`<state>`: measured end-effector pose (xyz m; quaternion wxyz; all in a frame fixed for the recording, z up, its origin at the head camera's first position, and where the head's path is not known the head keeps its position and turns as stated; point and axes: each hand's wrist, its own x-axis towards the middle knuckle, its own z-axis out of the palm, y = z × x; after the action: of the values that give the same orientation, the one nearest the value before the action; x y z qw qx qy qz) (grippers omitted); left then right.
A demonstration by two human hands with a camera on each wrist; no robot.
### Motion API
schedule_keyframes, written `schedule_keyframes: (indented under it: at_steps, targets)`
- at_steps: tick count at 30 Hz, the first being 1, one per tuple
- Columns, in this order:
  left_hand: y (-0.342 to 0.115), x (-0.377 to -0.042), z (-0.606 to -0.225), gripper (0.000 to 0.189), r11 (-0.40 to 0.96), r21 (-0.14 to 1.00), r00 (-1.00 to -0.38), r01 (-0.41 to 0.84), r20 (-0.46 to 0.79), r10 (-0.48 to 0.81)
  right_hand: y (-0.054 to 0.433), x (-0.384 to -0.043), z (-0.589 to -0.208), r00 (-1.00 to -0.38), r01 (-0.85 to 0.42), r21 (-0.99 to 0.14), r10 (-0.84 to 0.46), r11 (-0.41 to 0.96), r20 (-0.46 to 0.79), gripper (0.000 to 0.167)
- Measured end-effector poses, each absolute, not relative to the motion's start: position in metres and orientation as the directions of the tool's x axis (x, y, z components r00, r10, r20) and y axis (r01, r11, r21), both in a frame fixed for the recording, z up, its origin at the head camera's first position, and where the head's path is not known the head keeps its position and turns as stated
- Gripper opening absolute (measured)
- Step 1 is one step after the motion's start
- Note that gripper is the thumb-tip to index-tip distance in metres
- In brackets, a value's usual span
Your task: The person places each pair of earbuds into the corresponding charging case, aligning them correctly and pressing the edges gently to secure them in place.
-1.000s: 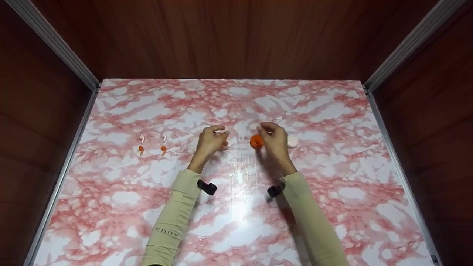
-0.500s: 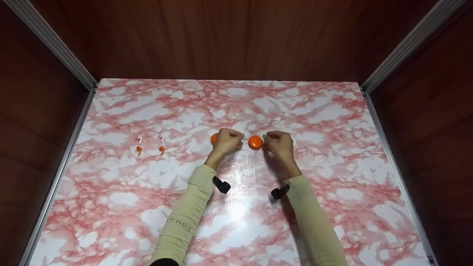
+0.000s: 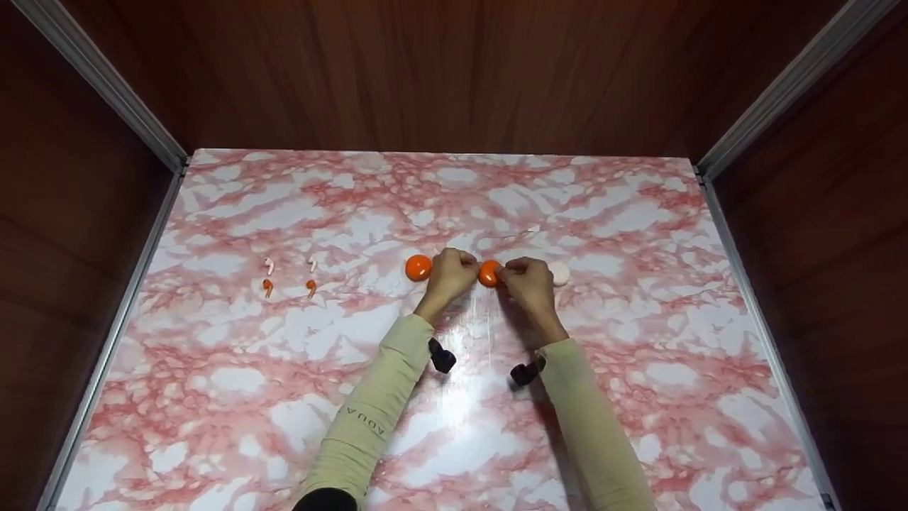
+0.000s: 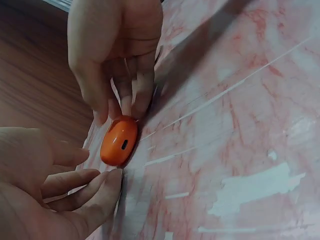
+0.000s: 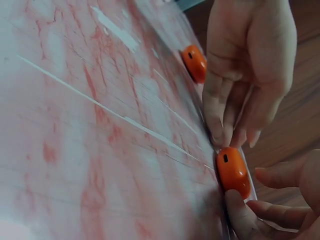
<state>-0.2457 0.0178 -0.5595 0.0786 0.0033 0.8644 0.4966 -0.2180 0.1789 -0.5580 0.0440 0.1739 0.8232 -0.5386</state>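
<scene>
A glossy orange earbud charging case (image 3: 488,274) sits on the marbled table between both hands; its dark charging port shows in the left wrist view. My right hand (image 3: 530,282) pinches its right end, a fingertip overlapping its front in the right wrist view. On the opposite side, my left hand (image 3: 451,273) has its fingers stretched toward the case, fingertips right at its end. Just left of that hand stands a second orange charging case (image 3: 418,267). A white case (image 3: 560,273) lies to the right, partly behind my right hand.
Two white earbuds (image 3: 269,266) and two orange earbuds (image 3: 311,288) lie spaced apart on the left of the table (image 3: 284,383). Dark wood-like panels (image 3: 454,78) with metal corner rails enclose the table's back and sides.
My left hand has let go of the left orange case and moved right to the middle one. The middle case showed a dark hollow earlier; now it is a smooth dome.
</scene>
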Motion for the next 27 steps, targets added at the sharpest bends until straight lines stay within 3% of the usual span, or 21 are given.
schedule_keyframes:
  at_steps: [6, 17, 21, 27]
  targets:
    - [0.022, -0.246, -0.561, 0.017, 0.552, 0.832, -0.988, -0.057, -0.128, 0.091, 0.176, -0.22, -0.561, -0.943, 0.316, -0.842, 0.245, 0.437, -0.227, 0.024]
    - [0.021, -0.241, -0.554, 0.017, 0.47, 0.873, -0.982, -0.129, -0.179, 0.063, 0.178, -0.217, -0.558, -0.95, 0.299, -0.884, 0.204, 0.359, -0.238, 0.027]
    - [0.018, -0.238, -0.552, 0.017, 0.44, 0.89, -0.985, -0.122, -0.162, 0.054, 0.178, -0.214, -0.555, -0.956, 0.274, -0.913, 0.193, 0.302, -0.222, 0.027]
    - [0.011, -0.229, -0.544, 0.019, 0.346, 0.932, -0.989, -0.109, -0.136, 0.056, 0.178, -0.208, -0.551, -0.976, 0.165, -0.98, 0.159, 0.108, -0.147, 0.029]
